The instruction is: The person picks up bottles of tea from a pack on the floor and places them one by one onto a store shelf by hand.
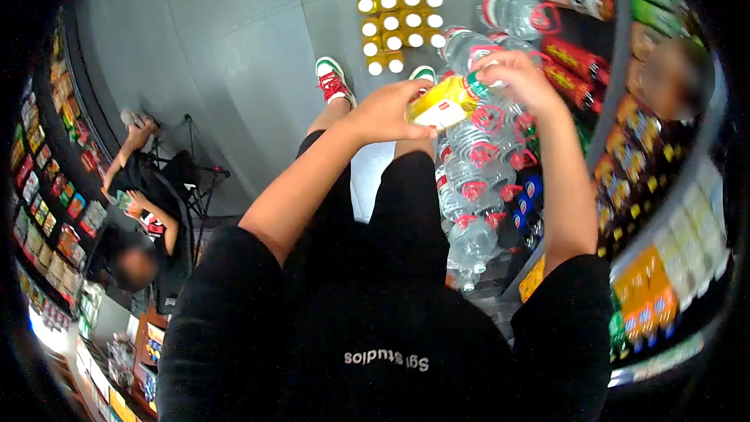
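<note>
A yellow bottle (444,106) with a white label patch is held tilted in front of my body, above the large water bottles. My left hand (391,112) wraps around its lower left end. At the upper right end, my right hand (517,82) has its fingers closed on a green part of the bottle; whether that is a cap or a wrapper I cannot tell. Beyond my feet, several golden bottles (391,23) with white caps stand upright in rows on the floor.
Large clear water bottles (473,160) with pink handles stand close on my right. Behind them are drink shelves (574,82) with red and other bottles. At left, a person (152,211) sits near a tripod (205,172) and snack shelves (62,180). Another blurred face is at upper right.
</note>
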A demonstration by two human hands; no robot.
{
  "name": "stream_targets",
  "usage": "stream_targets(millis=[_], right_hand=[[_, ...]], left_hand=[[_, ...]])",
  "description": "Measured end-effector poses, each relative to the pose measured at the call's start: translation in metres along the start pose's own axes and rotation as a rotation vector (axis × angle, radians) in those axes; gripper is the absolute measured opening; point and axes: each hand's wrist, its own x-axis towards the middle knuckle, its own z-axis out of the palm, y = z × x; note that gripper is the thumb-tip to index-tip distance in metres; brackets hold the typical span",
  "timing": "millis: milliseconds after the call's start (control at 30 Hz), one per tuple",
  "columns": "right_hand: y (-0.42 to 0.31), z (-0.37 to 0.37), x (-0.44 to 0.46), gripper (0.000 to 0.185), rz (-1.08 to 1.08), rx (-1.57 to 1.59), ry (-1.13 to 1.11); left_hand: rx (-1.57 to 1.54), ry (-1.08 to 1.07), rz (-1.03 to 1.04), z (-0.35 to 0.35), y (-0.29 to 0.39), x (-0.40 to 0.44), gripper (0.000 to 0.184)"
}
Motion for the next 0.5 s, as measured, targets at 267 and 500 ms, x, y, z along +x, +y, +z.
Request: stream_targets(millis=[267,500], right_hand=[[-0.190,0.023,-0.267,0.027,-0.388,0.021,0.086],[-0.235,0.063,-0.413,0.031,-0.918,0.043,0.187]], left_hand=[[-0.325,0.041,0.367,-0.019,0.235,-0.128,0.074],[-0.469,-0.065,0.729,-0.008,0.328,-0.173,0.084]])
